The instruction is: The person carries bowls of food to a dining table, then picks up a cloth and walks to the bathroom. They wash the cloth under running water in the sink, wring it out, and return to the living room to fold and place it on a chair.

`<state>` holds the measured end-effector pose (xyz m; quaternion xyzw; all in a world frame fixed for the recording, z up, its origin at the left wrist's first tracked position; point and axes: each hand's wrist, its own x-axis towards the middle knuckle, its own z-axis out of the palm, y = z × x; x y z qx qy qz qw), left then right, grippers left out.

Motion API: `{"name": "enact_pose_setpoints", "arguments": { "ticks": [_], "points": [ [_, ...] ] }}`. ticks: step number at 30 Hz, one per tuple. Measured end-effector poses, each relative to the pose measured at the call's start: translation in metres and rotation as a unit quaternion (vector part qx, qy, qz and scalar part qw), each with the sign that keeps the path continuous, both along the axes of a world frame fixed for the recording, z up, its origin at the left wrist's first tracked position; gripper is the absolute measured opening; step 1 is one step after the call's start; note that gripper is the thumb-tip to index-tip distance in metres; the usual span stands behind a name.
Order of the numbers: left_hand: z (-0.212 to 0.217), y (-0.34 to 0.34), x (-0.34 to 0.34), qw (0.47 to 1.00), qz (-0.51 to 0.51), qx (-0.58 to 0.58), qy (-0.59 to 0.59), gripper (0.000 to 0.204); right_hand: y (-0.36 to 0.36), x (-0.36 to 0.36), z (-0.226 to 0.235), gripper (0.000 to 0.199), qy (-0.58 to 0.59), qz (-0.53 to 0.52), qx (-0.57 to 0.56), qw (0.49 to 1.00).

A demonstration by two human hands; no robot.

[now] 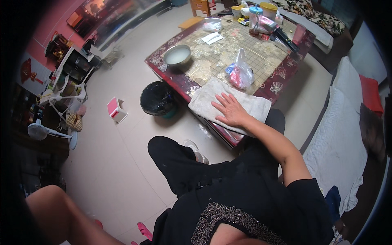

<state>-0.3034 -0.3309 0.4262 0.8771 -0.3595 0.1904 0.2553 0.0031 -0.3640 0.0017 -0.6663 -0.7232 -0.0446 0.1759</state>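
Observation:
My right hand (232, 111) lies flat on a folded whitish towel (204, 101), its fingers spread. The towel covers the near corner of the table (182, 81) and hangs a little over its edge. Just beyond it stands a clear plastic bag (241, 73) with something pink and blue inside. Farther left, close to the table edge, a metal bowl (177, 54) holds cloudy liquid. At the lower left my bent left arm (57, 208) shows, but the left hand is out of view.
A black-lined bin (157, 100) stands on the floor beside the table, with a pink-and-white stool (117, 109) to its left. Folded white paper (212, 38), a blue-lidded jar (255, 20) and other containers occupy the far tabletop. A covered sofa (339, 134) runs along the right.

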Motion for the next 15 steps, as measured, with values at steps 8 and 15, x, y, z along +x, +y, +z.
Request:
{"name": "enact_pose_setpoints", "arguments": {
  "ticks": [8, 15],
  "points": [
    [-0.116, -0.015, 0.012, 0.975, 0.087, -0.066, 0.194, 0.066, 0.004, -0.006, -0.001, 0.060, -0.003, -0.007, 0.003, 1.000],
    [-0.208, -0.019, 0.027, 0.918, 0.191, -0.128, 0.324, 0.069, 0.003, -0.005, -0.001, 0.064, -0.022, -0.018, -0.012, 1.000]
  ]
}}
